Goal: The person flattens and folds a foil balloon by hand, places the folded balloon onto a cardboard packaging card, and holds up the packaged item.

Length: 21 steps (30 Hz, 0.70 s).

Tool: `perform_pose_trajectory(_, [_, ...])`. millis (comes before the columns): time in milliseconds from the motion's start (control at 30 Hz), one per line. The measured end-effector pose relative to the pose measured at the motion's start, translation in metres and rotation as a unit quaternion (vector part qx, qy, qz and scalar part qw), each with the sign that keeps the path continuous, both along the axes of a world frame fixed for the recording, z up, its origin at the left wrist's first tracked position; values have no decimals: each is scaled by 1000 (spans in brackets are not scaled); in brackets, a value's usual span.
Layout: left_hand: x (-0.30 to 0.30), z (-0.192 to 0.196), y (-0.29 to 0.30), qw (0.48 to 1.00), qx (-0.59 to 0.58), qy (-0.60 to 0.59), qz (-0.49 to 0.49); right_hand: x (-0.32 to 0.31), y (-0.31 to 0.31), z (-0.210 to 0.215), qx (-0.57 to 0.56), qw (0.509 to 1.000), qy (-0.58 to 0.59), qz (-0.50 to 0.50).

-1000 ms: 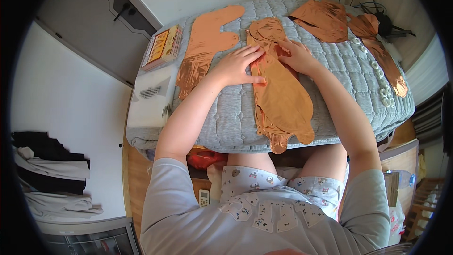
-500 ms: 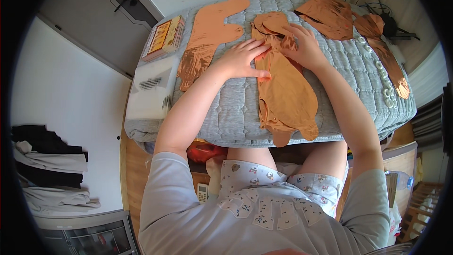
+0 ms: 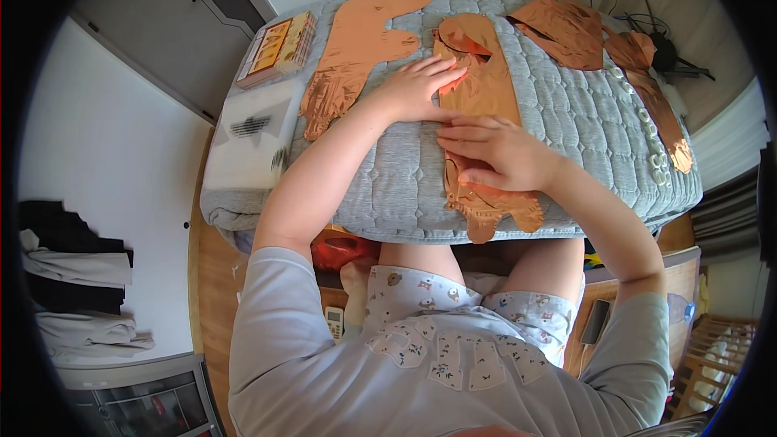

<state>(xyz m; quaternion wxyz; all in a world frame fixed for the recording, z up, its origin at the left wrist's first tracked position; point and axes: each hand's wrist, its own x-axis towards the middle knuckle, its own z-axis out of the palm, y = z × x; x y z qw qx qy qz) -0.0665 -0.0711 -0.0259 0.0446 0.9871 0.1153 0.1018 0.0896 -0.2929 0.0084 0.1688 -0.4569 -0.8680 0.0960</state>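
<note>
A flat, uninflated copper-coloured foil balloon (image 3: 495, 95) lies lengthwise in front of me on the grey quilted mattress (image 3: 388, 186). Its upper part is folded over and shows a reddish-orange gap. My left hand (image 3: 417, 91) rests on the balloon's left edge, with its fingers stretched out. Across the lower half lies my right hand (image 3: 506, 154), fingers extended to the left and thumb apart, its palm covering part of the foil. Below it, the crinkled bottom end with two rounded tabs stays visible near the mattress's front edge.
Another flat foil balloon (image 3: 356, 44) lies to the left, beside a boxed package (image 3: 279, 50) and a translucent white packet (image 3: 249, 142). More foil pieces (image 3: 560, 32) lie at the back right, near a row of small white rings (image 3: 650, 133). A phone (image 3: 596, 322) is at lower right.
My right hand has moved from the balloon's upper right edge down and left onto its lower half. The upper foil now lies flatter and spread wider. My left hand has barely moved.
</note>
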Motion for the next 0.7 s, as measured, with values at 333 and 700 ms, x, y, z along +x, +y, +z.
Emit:
perform_pose_trajectory(333, [12,11,12,993,-89,-74,-5,2,-9,-6,-12,1000,1,11])
perform_pose_trajectory(700, [29,25,40,980,-145,-109,86,1,-5,-6,-37,999,32,13])
